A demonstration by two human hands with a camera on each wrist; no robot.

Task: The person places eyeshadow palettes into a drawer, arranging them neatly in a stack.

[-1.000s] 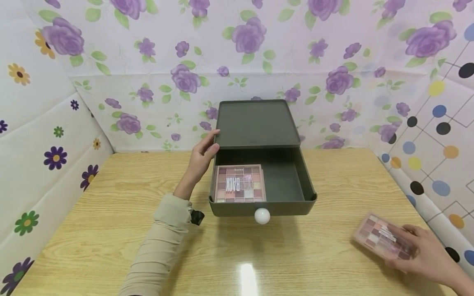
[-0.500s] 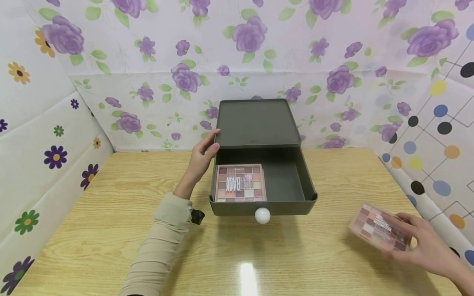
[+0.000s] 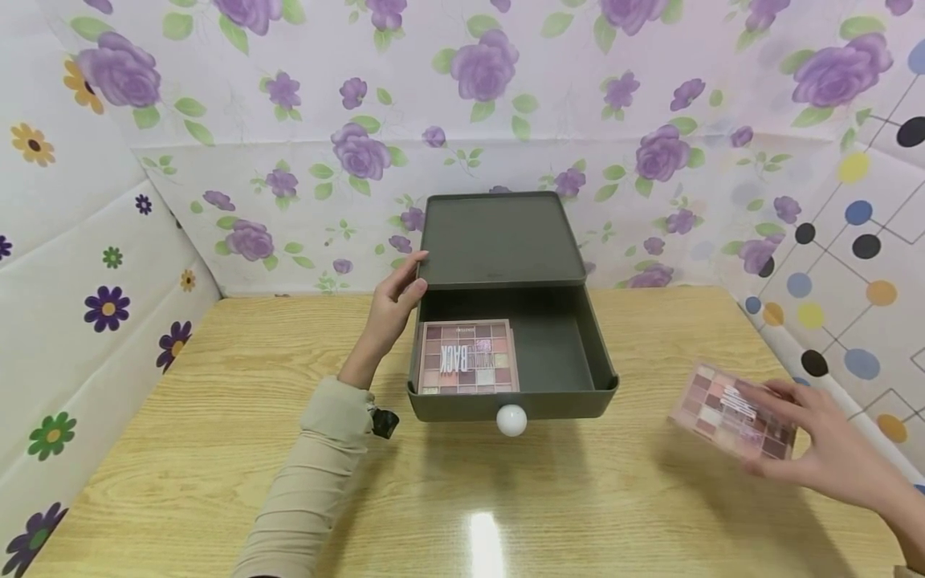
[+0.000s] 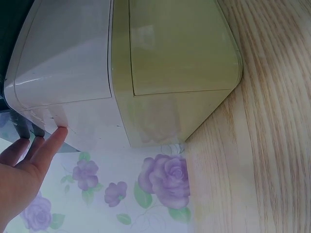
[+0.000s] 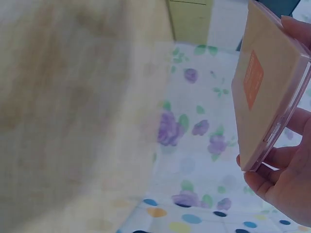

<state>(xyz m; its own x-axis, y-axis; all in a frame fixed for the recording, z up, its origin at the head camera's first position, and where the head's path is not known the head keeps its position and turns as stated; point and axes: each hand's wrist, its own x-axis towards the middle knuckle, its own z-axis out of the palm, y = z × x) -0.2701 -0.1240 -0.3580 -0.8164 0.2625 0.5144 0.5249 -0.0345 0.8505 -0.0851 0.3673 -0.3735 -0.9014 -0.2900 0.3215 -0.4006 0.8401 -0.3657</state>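
One legible marking was found: the word "BACK", printed large and turned sideways, on the lid of the eyeshadow palette (image 3: 467,357) lying in the drawer (image 3: 571,353). Smaller print beside it, and the held palette's (image 3: 731,412) label, could not be read.

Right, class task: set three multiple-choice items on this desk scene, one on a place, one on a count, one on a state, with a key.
1. Where does the palette in the drawer lie?
A left side
B right side
C on the box top

2. How many eyeshadow palettes show?
A one
B two
C three

3. The drawer is:
A shut
B pulled open
C removed

Key: 1 A, it sits in the drawer's left half. 2 B, one in the drawer, one, the held palette, gripped by the right hand. 3 B, its inside shows, white knob forward, while the left hand touches the box.
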